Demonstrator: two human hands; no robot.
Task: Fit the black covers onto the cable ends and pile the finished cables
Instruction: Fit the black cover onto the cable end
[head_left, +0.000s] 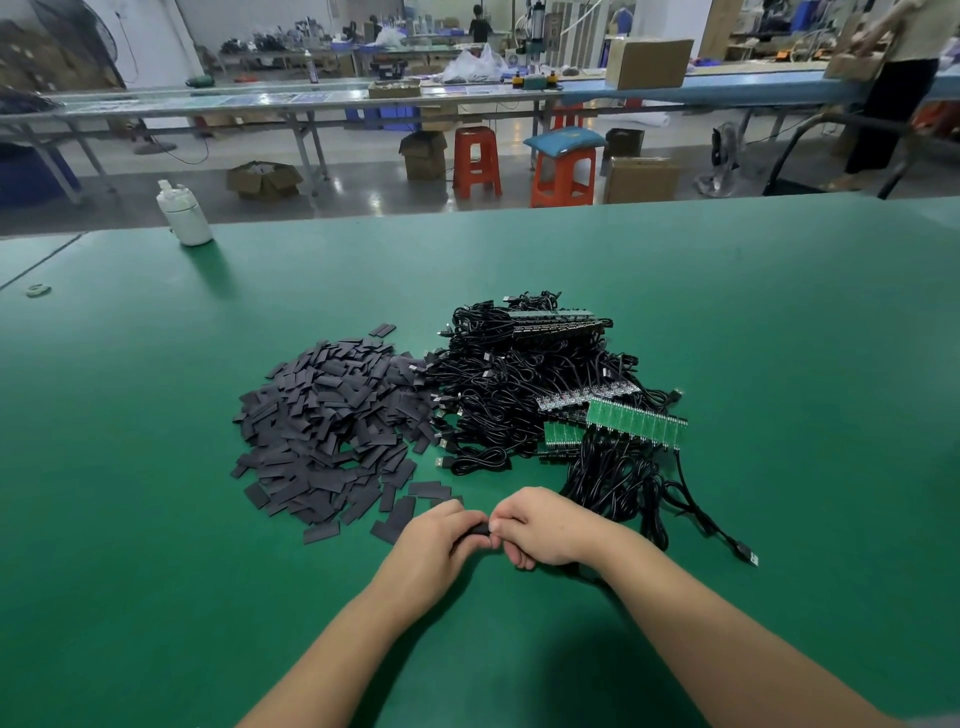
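Observation:
A heap of flat black covers (332, 426) lies on the green table (156, 545), left of centre. To its right sits a tangle of black cables (519, 395) with small green circuit boards (636, 422) at their ends. Near the front edge my left hand (434, 545) and my right hand (540, 525) meet fingertip to fingertip. Between them they pinch one black cover (480, 530); most of it is hidden by the fingers. A cable (691, 512) trails from under my right wrist toward a USB plug (750, 558). Whether a cable end is inside the cover cannot be seen.
A white bottle (186, 212) stands at the table's far left edge. A small pale ring (37, 290) lies near the left. Beyond the table are orange stools (475, 161), cardboard boxes (641, 179), long benches and a person (904, 78) standing at far right.

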